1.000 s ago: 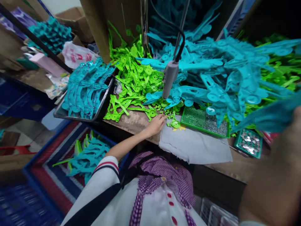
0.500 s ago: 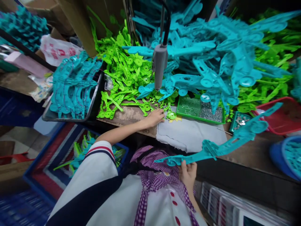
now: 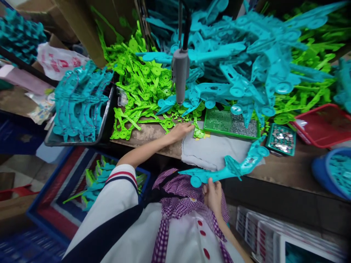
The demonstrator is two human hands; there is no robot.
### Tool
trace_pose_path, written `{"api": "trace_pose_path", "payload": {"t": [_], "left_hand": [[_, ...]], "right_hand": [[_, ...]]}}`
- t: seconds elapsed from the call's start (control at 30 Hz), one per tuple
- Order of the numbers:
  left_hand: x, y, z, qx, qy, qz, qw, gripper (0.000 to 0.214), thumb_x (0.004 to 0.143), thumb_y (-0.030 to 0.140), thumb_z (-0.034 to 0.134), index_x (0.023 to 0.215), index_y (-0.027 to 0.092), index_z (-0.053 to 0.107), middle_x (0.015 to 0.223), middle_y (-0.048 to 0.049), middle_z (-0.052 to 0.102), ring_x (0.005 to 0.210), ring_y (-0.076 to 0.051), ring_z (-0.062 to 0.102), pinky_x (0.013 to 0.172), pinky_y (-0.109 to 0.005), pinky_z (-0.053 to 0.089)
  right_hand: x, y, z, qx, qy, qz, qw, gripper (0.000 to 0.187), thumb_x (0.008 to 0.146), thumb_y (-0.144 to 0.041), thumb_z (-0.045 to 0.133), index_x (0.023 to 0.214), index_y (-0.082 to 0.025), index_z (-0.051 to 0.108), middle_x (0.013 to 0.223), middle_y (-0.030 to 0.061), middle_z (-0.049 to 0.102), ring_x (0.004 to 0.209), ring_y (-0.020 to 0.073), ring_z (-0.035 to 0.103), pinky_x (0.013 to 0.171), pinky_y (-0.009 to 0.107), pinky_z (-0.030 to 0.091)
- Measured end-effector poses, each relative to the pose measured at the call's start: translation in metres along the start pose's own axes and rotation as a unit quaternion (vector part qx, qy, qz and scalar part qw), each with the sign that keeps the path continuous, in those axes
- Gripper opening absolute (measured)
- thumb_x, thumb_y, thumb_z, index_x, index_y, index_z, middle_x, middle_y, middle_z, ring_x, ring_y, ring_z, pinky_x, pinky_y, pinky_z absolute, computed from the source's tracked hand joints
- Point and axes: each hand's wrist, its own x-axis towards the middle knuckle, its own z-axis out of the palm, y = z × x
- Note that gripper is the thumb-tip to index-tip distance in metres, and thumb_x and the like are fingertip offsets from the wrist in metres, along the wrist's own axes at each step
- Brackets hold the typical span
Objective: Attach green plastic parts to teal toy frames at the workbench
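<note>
My right hand [image 3: 213, 197], low in front of the apron, pinches a long teal plastic part [image 3: 216, 174] near its left end. The part slants up to the right, over the front of a grey cloth [image 3: 219, 152]. My left hand [image 3: 182, 131] is at the bench edge beside the cloth, its fingers drawn together; what they hold, if anything, is hidden. Just right of its fingertips lies a lime-green plastic part [image 3: 199, 133] on the cloth. Small green bits [image 3: 186, 118] lie scattered behind that hand.
A grey upright tool [image 3: 180, 75] hangs above the bench. Behind are heaps of green parts [image 3: 145, 76] and teal parts [image 3: 263, 51]. A green tray [image 3: 219, 122] of small metal pieces, a box of metal discs [image 3: 282, 140], a red tray [image 3: 326, 124] and a black bin [image 3: 109, 109] surround the workspace.
My right hand has turned the teal part over and brought its far end lower and nearer. My left hand has shifted slightly up, its fingers now pointing towards the green part.
</note>
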Motion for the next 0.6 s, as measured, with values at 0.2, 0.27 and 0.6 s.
{"api": "trace_pose_path", "payload": {"t": [0.2,0.27,0.6], "left_hand": [[-0.036,0.021,-0.018,-0.261,0.190,-0.129,0.938,0.015,0.088,0.028,0.068,0.100,0.019,0.066,0.102,-0.0057,0.074,0.092,-0.017,0.071,0.090,-0.033,0.055],[-0.065,0.043,-0.021,-0.378,0.233,-0.195,0.875,0.028,0.083,0.039,0.075,0.099,0.019,0.064,0.097,-0.0046,0.074,0.087,-0.016,0.071,0.086,-0.032,0.057],[-0.156,0.125,-0.022,-0.723,0.138,-0.379,0.561,0.055,0.064,0.049,0.092,0.091,0.019,0.054,0.081,0.0011,0.072,0.077,-0.013,0.072,0.079,-0.028,0.059]], "right_hand": [[0.022,-0.039,0.014,-0.067,-0.219,0.116,0.966,0.057,0.062,-0.063,0.084,0.090,-0.017,0.065,0.080,0.0072,0.073,0.061,0.0175,0.066,0.057,0.031,0.055],[0.020,-0.049,0.004,-0.158,-0.234,0.079,0.956,0.056,0.066,-0.064,0.081,0.093,-0.016,0.070,0.076,0.0075,0.073,0.063,0.0189,0.067,0.059,0.032,0.057],[0.021,-0.051,0.067,-0.281,-0.312,-0.316,0.851,0.026,0.090,-0.046,0.065,0.107,-0.028,0.074,0.096,0.0071,0.074,0.087,0.0233,0.069,0.082,0.040,0.059]]}}
